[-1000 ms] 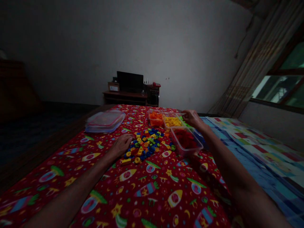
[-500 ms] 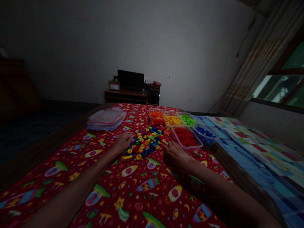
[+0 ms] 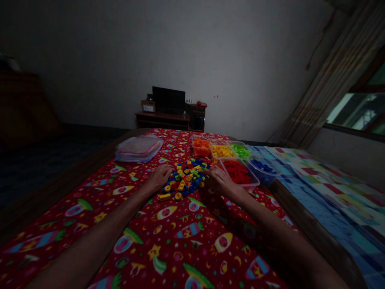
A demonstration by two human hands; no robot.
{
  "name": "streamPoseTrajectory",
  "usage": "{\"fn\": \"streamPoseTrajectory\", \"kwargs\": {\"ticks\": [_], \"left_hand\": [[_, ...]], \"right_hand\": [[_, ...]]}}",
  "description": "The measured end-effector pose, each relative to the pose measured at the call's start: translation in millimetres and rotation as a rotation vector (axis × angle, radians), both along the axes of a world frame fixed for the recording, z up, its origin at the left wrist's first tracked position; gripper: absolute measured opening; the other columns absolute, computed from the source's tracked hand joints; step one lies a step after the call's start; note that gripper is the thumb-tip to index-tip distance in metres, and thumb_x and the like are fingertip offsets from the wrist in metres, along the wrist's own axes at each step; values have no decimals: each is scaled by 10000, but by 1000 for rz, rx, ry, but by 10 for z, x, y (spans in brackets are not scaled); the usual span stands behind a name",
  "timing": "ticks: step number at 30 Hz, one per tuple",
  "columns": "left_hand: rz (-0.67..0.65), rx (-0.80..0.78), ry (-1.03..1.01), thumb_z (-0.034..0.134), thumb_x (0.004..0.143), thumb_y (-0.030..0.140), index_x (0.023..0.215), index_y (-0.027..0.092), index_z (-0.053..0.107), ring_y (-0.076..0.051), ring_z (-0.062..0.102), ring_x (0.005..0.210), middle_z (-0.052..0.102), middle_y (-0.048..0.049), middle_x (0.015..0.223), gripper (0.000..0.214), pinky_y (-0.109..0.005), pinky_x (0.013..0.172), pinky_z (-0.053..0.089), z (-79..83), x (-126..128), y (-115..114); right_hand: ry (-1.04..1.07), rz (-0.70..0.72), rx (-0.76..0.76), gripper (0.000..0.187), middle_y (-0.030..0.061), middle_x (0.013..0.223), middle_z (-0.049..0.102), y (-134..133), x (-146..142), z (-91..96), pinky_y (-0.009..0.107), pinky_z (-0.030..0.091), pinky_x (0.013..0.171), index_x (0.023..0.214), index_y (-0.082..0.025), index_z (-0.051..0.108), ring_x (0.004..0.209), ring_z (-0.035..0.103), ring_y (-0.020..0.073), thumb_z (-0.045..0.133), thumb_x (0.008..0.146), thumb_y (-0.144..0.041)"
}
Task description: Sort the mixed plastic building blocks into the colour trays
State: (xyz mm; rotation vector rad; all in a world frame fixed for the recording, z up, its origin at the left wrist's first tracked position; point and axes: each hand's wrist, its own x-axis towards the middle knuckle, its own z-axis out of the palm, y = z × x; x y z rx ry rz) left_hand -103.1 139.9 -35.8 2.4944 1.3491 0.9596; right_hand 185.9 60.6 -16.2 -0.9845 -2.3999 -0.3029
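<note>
A pile of small mixed-colour bricks lies on a red patterned cloth. My left hand rests at the pile's left edge, fingers curled down onto the bricks. My right hand touches the pile's right edge, fingers bent among the pieces; whether either hand holds a brick is hidden in the dim light. Behind and to the right stand clear tubs of orange bricks, yellow bricks, green bricks, red bricks and blue bricks.
A stack of clear lids lies at the left back of the cloth. A checked blue mat covers the floor on the right. A low cabinet with a dark screen stands at the far wall. Curtain and window are at right.
My right hand came back from the far tubs, dropped to the cloth, then slid forward to the right edge of the brick pile. The left hand stayed at the pile.
</note>
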Motion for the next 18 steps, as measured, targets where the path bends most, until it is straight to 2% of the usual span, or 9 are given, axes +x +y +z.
{"fn": "streamPoseTrajectory", "kwargs": {"ticks": [4, 8, 11, 15, 18], "left_hand": [[-5, 16, -7, 300, 848, 374, 852, 177, 676, -226, 605, 982, 685, -109, 1005, 424, -378, 920, 472, -20, -10, 28], [-21, 21, -16, 318, 849, 373, 839, 184, 678, -225, 607, 975, 687, -100, 996, 406, -376, 909, 476, -16, -22, 13], [-31, 14, -75, 326, 853, 371, 868, 177, 675, -223, 616, 948, 690, -99, 976, 400, -370, 888, 484, 13, -13, -17], [-65, 13, -157, 373, 847, 366, 911, 177, 675, -208, 619, 921, 691, -85, 969, 362, -352, 869, 485, 125, 54, -88], [-126, -35, -104, 478, 804, 392, 922, 185, 697, -214, 616, 922, 693, -82, 977, 324, -346, 874, 477, 242, 133, -164]], "right_hand": [[47, -28, -84, 232, 91, 890, 579, 324, -261, 93, 306, 409, 776, 1076, -121, 562, 836, 509, 175, 458, 871, -154], [12, -60, -177, 117, 82, 849, 572, 488, -481, 44, 261, 381, 717, 934, -120, 591, 790, 489, 159, 533, 835, -142], [9, -78, -229, 106, 70, 821, 568, 477, -528, 63, 241, 358, 668, 916, -112, 583, 749, 475, 146, 533, 823, -124], [66, -132, -306, 99, 36, 730, 561, 378, -473, 276, 231, 324, 599, 881, -108, 577, 647, 451, 126, 498, 826, -128], [166, -181, -330, 185, 71, 838, 613, 316, -447, 430, 226, 357, 649, 961, -94, 590, 719, 511, 135, 475, 816, -108]]}}
